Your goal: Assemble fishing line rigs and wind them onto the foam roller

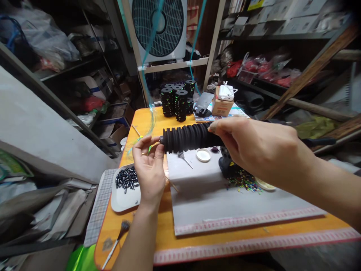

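A black ribbed cylinder (186, 137) is held level above the table, its rings packed side by side. My left hand (149, 162) pinches the narrow tip at its left end between thumb and fingers. From above, my right hand (254, 143) closes around the cylinder's right part, covering that stretch. Under my right hand stands a dark tool-like object (225, 162), mostly hidden, so its kind is unclear. Close to my left wrist lies a white tray (120, 203) holding small shiny black tube-shaped pieces (126, 178).
Several black ribbed rolls with green flecks (181, 105) stand at the back, beside a phone on a stand (204, 103) and a small cardboard box (222, 105). Colourful small pieces (245, 181) lie on the white board (203, 203). A brush (117, 241) rests front left. Blue-green strands (148, 90) hang down.
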Motion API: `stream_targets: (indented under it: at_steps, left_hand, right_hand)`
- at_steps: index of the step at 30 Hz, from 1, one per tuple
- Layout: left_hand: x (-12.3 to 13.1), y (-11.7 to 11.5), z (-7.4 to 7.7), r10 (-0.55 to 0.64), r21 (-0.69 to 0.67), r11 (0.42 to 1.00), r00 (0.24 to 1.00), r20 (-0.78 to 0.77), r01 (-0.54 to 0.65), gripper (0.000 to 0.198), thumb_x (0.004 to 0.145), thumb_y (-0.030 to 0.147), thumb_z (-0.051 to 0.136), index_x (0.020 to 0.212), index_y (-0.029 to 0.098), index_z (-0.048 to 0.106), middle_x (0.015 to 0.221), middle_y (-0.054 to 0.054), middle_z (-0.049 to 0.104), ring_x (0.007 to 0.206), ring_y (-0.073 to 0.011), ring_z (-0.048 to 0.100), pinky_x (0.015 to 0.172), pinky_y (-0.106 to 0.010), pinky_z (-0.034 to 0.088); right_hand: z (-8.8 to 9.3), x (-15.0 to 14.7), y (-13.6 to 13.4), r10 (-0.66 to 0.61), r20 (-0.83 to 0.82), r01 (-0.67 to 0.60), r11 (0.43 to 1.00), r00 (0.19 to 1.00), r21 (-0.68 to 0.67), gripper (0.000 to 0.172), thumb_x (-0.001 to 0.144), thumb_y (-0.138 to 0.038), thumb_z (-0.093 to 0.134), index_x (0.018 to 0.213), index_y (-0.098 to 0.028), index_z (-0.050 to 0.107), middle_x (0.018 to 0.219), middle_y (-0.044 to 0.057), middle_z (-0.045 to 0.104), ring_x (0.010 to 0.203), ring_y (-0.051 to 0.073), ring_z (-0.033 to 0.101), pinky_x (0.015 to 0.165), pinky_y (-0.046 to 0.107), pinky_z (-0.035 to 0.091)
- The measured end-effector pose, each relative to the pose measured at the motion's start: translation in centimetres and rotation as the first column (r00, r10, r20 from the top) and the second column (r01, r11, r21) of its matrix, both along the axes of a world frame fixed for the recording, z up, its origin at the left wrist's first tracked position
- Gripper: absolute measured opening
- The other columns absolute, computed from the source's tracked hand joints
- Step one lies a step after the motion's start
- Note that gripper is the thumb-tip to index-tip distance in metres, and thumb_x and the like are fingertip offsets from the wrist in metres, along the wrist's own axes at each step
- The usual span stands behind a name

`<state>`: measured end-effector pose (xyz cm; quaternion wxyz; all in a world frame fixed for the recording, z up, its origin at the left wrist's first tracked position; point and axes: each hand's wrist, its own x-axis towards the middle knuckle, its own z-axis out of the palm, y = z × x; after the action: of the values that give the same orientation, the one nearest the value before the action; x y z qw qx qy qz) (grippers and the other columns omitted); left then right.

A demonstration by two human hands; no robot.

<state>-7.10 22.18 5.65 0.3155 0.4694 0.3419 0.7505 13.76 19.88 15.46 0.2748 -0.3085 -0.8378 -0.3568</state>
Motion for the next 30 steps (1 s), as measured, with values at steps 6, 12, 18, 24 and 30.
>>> stream_targets:
  at_steps: [6, 12, 18, 24, 30]
  left_hand:
    - [0.0, 0.0, 0.0, 0.002, -0.01, 1.0, 1.0, -0.016, -0.002, 0.029, 0.087, 0.025, 0.071, 0.111, 0.023, 0.055, 0.108, -0.004, 0.065, 0.099, -0.0109, 0.066, 0.092, -0.024, 0.055]
    - [-0.1, 0.2, 0.0, -0.005, -0.002, 1.0, 1.0, 0.007, 0.005, 0.031, 0.086, 0.026, 0.073, 0.111, 0.022, 0.055, 0.108, -0.004, 0.065, 0.101, -0.0118, 0.066, 0.092, -0.025, 0.054]
    - [0.0, -0.1, 0.3, -0.018, 0.007, 1.0, 1.0, -0.004, 0.018, 0.031, 0.085, 0.028, 0.073, 0.109, 0.023, 0.054, 0.107, -0.004, 0.065, 0.097, -0.0117, 0.067, 0.089, -0.025, 0.056]
    - [0.1, 0.0, 0.2, -0.012, -0.01, 1.0, 1.0, 0.003, 0.012, 0.031, 0.086, 0.03, 0.073, 0.11, 0.023, 0.055, 0.108, -0.004, 0.065, 0.098, -0.0118, 0.067, 0.087, -0.024, 0.056]
    - [0.1, 0.0, 0.2, -0.016, -0.011, 1.0, 0.999, 0.03, 0.016, 0.03, 0.084, 0.028, 0.074, 0.109, 0.023, 0.057, 0.106, -0.003, 0.065, 0.098, -0.0109, 0.066, 0.089, -0.022, 0.055]
  right_hand:
    - [-0.1, -0.8, -0.2, -0.047, 0.023, 0.047, 0.999, 0.999, -0.023, 0.021, 0.094, -0.011, 0.045, 0.083, -0.018, 0.061, 0.067, 0.003, 0.061, 0.062, 0.017, 0.06, 0.05, 0.03, 0.04]
    - [0.0, -0.3, -0.9, 0.032, -0.038, -0.038, 0.982, 0.999, -0.186, 0.029, 0.095, -0.008, 0.038, 0.097, -0.016, 0.065, 0.094, 0.009, 0.068, 0.09, 0.023, 0.066, 0.076, 0.037, 0.055]
    - [-6.0, 3.5, -4.0, -0.005, -0.129, -0.069, 0.821, 0.992, -0.566, 0.019, 0.093, -0.015, 0.054, 0.092, -0.022, 0.071, 0.088, 0.007, 0.064, 0.083, 0.019, 0.06, 0.067, 0.032, 0.051]
    - [-13.7, 6.8, -4.7, -0.165, -0.163, 0.002, 0.708, 0.973, -0.706, 0.02, 0.094, -0.024, 0.056, 0.091, -0.026, 0.076, 0.088, 0.006, 0.065, 0.08, 0.018, 0.061, 0.066, 0.031, 0.05]
    - [-13.7, 6.1, -5.0, -0.086, -0.259, -0.107, 0.755, 0.962, -0.647, 0.015, 0.095, -0.014, 0.052, 0.094, -0.02, 0.066, 0.09, 0.007, 0.065, 0.082, 0.017, 0.06, 0.07, 0.03, 0.052]
